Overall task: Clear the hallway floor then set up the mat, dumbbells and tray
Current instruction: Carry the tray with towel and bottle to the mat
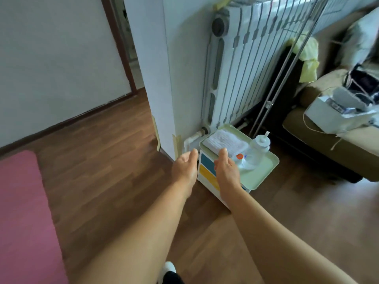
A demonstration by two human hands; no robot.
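A pale green tray rests on a white box with blue and yellow panels, by the wall corner. On the tray lie a folded white towel and a clear water bottle with a straw lid. My left hand is open just left of the box, palm turned toward it, holding nothing. Over the tray's near left edge my right hand is open too, fingers pointing at the towel. A pink mat lies flat on the wooden floor at the far left. No dumbbells are in view.
A white radiator stands behind the tray. A metal drying rack leans beside it. A brown sofa with a white box and cords fills the right. A doorway opens at the back left. My shoe shows at the bottom.
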